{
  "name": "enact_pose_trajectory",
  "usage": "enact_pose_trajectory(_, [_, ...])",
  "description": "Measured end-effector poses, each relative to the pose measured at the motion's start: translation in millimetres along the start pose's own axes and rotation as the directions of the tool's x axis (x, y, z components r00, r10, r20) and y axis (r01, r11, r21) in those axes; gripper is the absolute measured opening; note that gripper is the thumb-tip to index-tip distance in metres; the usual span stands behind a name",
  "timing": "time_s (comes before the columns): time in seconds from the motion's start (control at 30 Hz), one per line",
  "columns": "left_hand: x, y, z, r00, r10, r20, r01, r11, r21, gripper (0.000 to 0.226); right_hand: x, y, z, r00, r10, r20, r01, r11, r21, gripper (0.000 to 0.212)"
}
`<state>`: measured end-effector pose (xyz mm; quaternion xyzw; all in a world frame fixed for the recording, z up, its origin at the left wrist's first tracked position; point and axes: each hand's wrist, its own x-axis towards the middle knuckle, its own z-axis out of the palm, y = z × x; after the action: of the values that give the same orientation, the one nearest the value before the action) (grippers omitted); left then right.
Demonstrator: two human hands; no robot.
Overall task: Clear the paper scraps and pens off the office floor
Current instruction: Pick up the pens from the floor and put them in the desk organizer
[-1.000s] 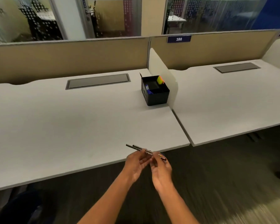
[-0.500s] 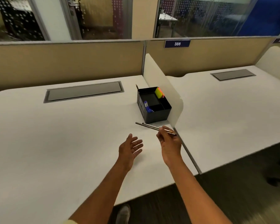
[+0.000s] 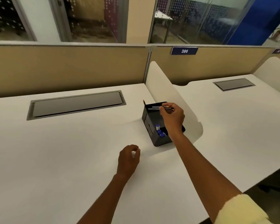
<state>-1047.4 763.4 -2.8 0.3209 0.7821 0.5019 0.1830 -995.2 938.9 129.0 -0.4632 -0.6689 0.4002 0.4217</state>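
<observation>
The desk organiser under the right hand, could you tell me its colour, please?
Black, clearest in the head view: the desk organiser.

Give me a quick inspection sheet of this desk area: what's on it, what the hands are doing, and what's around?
Surface: white desk, mostly bare, grey cable hatch set in it.
Job's things: pens held level over the black organizer; no paper scraps seen.
Clutter: blue-capped items in the organizer's near compartment.
Hands: right hand pinches the pens; left hand loosely curled above the desk, holding nothing.
Cables: nothing seen.
Surroundings: tan partition, white divider, sign 386, glass walls behind.
</observation>
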Motion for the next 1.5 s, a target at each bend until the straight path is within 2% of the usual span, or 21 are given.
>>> enact_pose_trajectory(0.13, [8,-12,-4,0.998,0.05,0.041,-0.054,0.995,0.081,0.022,21,13,16,0.999,-0.029,0.022,0.031,0.993,-0.116,0.016])
enact_pose_trajectory(0.37, [8,-27,-7,0.994,0.06,0.086,-0.073,0.985,0.155,0.02,38,31,31,0.987,0.009,0.162,0.031,0.969,-0.244,0.017])
enact_pose_trajectory(0.63, [4,-28,-5,0.991,0.117,0.072,-0.129,0.972,0.196,0.019,37,34,36,0.982,0.035,0.184,0.005,0.978,-0.21,0.027])
enact_pose_trajectory(0.87, [1,-16,8,0.97,0.233,0.071,-0.244,0.935,0.257,0.016,25,32,20,0.995,0.068,0.072,-0.062,0.994,-0.088,0.02])
enact_pose_trajectory(0.97, [-9,-9,25,0.955,0.266,0.129,-0.29,0.93,0.225,0.011,10,37,-2,0.997,0.075,0.037,-0.072,0.995,-0.076,0.017])
enact_pose_trajectory(1.13, [-39,4,66,0.903,0.293,0.314,-0.348,0.927,0.136,0.012,-25,47,-59,0.982,0.187,-0.013,-0.185,0.98,0.079,0.005])
enact_pose_trajectory(1.27, [-67,15,99,0.844,0.302,0.442,-0.368,0.927,0.069,0.016,-67,69,-113,0.947,0.3,-0.111,-0.273,0.939,0.207,0.005])
enact_pose_trajectory(1.37, [-90,27,120,0.798,0.281,0.533,-0.363,0.93,0.053,0.023,-105,94,-148,0.907,0.387,-0.168,-0.347,0.91,0.226,0.006])
enact_pose_trajectory(1.5, [-130,49,142,0.696,0.347,0.629,-0.45,0.893,0.005,0.025,-165,124,-195,0.835,0.476,-0.277,-0.424,0.876,0.23,0.006])
